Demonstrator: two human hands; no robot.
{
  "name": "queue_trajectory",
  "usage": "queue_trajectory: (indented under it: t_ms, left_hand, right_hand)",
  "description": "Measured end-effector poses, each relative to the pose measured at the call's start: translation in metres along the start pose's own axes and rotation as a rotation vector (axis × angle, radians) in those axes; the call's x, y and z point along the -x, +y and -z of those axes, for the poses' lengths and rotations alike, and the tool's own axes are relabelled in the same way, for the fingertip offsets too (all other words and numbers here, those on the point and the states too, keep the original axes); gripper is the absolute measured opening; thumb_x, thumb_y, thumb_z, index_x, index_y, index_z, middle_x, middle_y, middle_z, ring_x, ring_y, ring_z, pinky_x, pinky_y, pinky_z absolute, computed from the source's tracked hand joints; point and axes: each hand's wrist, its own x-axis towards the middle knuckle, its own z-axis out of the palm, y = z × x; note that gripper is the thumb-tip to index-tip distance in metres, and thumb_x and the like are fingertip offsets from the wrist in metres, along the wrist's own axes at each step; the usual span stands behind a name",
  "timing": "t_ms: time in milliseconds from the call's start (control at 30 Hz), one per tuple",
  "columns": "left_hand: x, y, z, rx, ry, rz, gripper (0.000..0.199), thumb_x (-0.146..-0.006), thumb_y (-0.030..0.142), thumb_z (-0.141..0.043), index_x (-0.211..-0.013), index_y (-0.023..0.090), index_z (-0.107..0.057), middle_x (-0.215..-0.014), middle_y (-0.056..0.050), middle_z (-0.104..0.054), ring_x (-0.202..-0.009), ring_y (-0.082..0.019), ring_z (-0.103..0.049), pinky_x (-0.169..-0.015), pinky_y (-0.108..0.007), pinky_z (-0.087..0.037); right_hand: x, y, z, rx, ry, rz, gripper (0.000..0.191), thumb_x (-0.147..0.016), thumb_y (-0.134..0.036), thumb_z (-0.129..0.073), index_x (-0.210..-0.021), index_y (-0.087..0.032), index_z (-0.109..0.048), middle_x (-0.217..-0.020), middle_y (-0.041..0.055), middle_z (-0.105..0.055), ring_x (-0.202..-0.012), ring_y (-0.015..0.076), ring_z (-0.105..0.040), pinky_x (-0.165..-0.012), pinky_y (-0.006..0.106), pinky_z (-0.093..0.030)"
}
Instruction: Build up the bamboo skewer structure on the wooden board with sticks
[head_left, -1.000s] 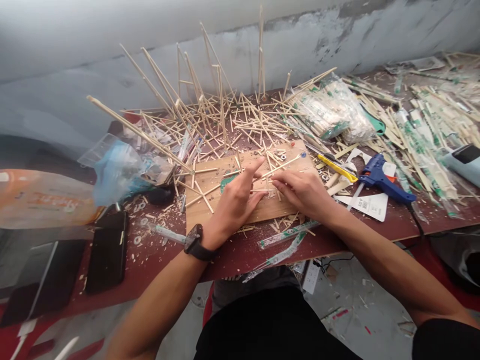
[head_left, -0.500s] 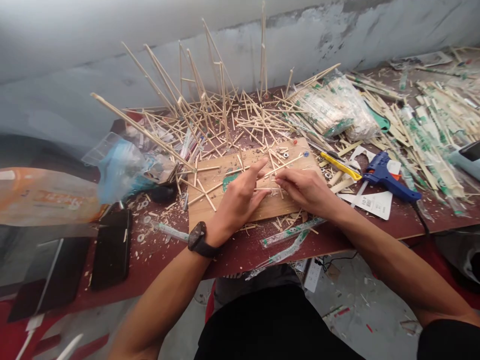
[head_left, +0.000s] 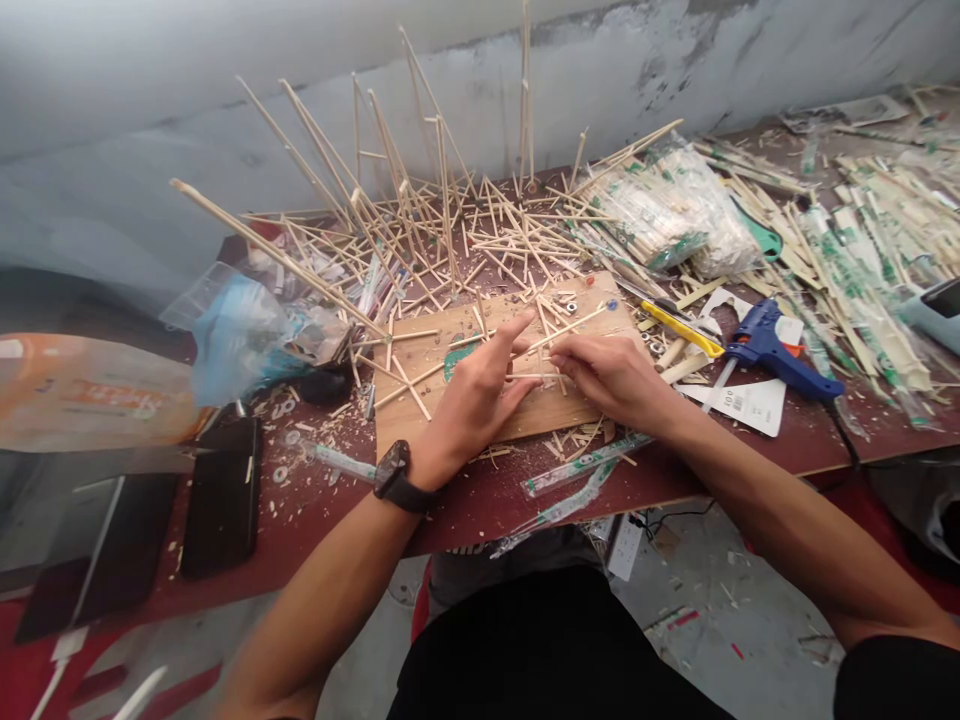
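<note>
My left hand [head_left: 480, 385], a watch on its wrist, is curled over a wooden board [head_left: 352, 420] with its index finger raised. A thin wooden stick [head_left: 531, 377] runs from between its thumb and fingers to my right hand [head_left: 604, 372]. The right thumb and fingertips are pinched around the stick's other end, partly hiding it. Just above, another stick [head_left: 574, 328] slants up across the board toward a blue round piece [head_left: 612, 304]. Joined sticks [head_left: 409, 385] lie crossed at the board's left, beside a green patch [head_left: 454, 362].
Stick frames [head_left: 442, 200] rise behind the board against the wall. On the right lie a yellow utility knife [head_left: 686, 332], a blue glue gun [head_left: 780, 355] and bags of sticks [head_left: 660, 215]. To the left are a black phone [head_left: 220, 500] and an orange-white packet [head_left: 90, 395]. Wood chips litter the table.
Both hands keep nearly the same hold and place over the board. The view has shifted very slightly.
</note>
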Motion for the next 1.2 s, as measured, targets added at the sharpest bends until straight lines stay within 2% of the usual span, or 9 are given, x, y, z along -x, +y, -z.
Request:
queue_trajectory:
  t_ms: [133,333,500,600,833,1067,1200]
  left_hand:
    - [0.000,0.000,0.001,-0.019,-0.004,0.005,0.068,-0.095,0.013,-0.074,-0.154,0.018,-0.040,-0.116,-0.007,-0.077,-0.081,-0.013,-0.073,-0.080,-0.027,-0.065]
    - [-0.001,0.001,0.001,-0.024,-0.007,0.021,0.067,-0.094,0.012,-0.073,-0.152,0.017,-0.041,-0.115,-0.007,-0.077,-0.074,-0.011,-0.069,-0.080,-0.027,-0.064]
    - [-0.001,-0.001,-0.001,-0.036,0.003,0.040,0.067,-0.094,0.012,-0.073,-0.152,0.018,-0.041,-0.111,-0.006,-0.076,-0.078,-0.012,-0.070,-0.078,-0.027,-0.062]
    - [-0.001,-0.002,-0.001,-0.027,0.009,0.052,0.067,-0.093,0.012,-0.074,-0.151,0.017,-0.042,-0.107,-0.005,-0.075,-0.073,-0.011,-0.067,-0.075,-0.026,-0.061]
    - [-0.001,-0.003,-0.002,0.010,0.021,0.033,0.068,-0.090,0.010,-0.076,-0.149,0.014,-0.043,-0.105,-0.004,-0.074,-0.071,-0.008,-0.064,-0.065,-0.020,-0.055]
    - [-0.001,-0.004,-0.002,0.015,0.044,0.088,0.070,-0.088,0.010,-0.079,-0.148,0.016,-0.044,-0.105,-0.004,-0.075,-0.073,-0.010,-0.067,-0.070,-0.024,-0.058]
    - [-0.001,-0.002,-0.001,0.014,0.048,0.102,0.069,-0.089,0.011,-0.077,-0.150,0.017,-0.044,-0.106,-0.005,-0.075,-0.076,-0.012,-0.070,-0.071,-0.026,-0.060]
  right_hand:
    - [0.001,0.000,0.000,-0.002,-0.015,-0.017,0.029,-0.107,-0.028,-0.043,-0.101,-0.014,-0.068,-0.090,0.0123,-0.074,-0.080,0.0198,-0.066,-0.074,0.032,-0.046]
    - [0.000,-0.002,0.000,-0.009,-0.034,-0.056,0.028,-0.106,-0.029,-0.044,-0.099,-0.016,-0.068,-0.091,0.0116,-0.074,-0.082,0.0207,-0.066,-0.076,0.034,-0.047]
    - [-0.002,-0.005,0.003,-0.031,0.029,-0.060,0.027,-0.106,-0.030,-0.048,-0.101,-0.016,-0.071,-0.093,0.0109,-0.076,-0.082,0.0202,-0.065,-0.077,0.034,-0.048]
    - [-0.002,-0.006,0.006,-0.035,0.062,-0.072,0.027,-0.105,-0.030,-0.050,-0.103,-0.015,-0.072,-0.094,0.0114,-0.077,-0.082,0.0205,-0.066,-0.078,0.034,-0.049]
    - [-0.003,-0.006,0.006,-0.039,0.035,-0.077,0.031,-0.104,-0.029,-0.047,-0.098,-0.014,-0.073,-0.088,0.0113,-0.077,-0.080,0.0198,-0.067,-0.077,0.034,-0.048]
    - [0.000,-0.009,0.015,0.019,0.066,-0.092,0.031,-0.105,-0.032,-0.048,-0.099,-0.016,-0.074,-0.093,0.0113,-0.079,-0.083,0.0215,-0.071,-0.078,0.036,-0.050]
    - [0.003,-0.012,0.025,0.038,0.111,-0.078,0.027,-0.106,-0.031,-0.050,-0.104,-0.018,-0.074,-0.104,0.0104,-0.081,-0.093,0.0223,-0.074,-0.084,0.037,-0.053]
